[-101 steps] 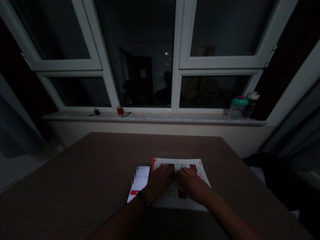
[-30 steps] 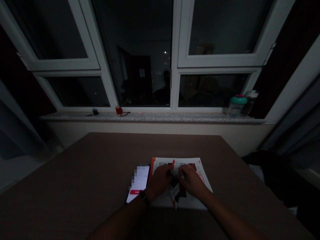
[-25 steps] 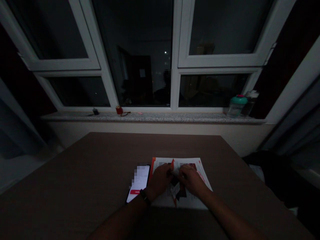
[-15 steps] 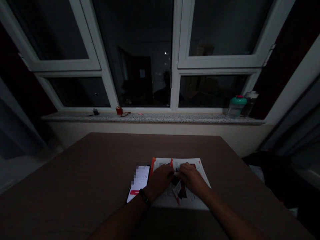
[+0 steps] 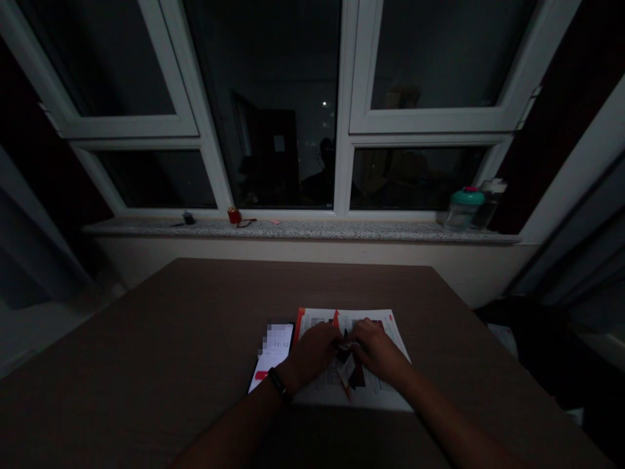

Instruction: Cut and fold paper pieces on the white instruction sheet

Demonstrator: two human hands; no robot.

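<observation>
Above a printed sheet (image 5: pixel 312 393) on the brown table, my left hand (image 5: pixel 319 348) and my right hand (image 5: pixel 375 346) meet, their fingers closed around a small whitish piece (image 5: pixel 347 345). What the piece is cannot be made out in the dim light. Just below the fingers, a pale folded scrap (image 5: pixel 346 369) with a reddish tip lies on the sheet. A dark band circles my left wrist. Left of that hand lies a phone (image 5: pixel 274 345) with its screen lit, its lower part partly behind my left wrist.
Beyond the brown table (image 5: pixel 219 293) runs a speckled windowsill (image 5: pixel 312 229). It bears a green-lidded bottle (image 5: pixel 465 207), another clear bottle (image 5: pixel 489 202), a red jar (image 5: pixel 234 215) and a small dark bottle (image 5: pixel 188 218). Dark items lie right of the table.
The whitish piece between my fingers has turned and shows a little more. My right hand has shifted very slightly; both hands remain together over the sheet.
</observation>
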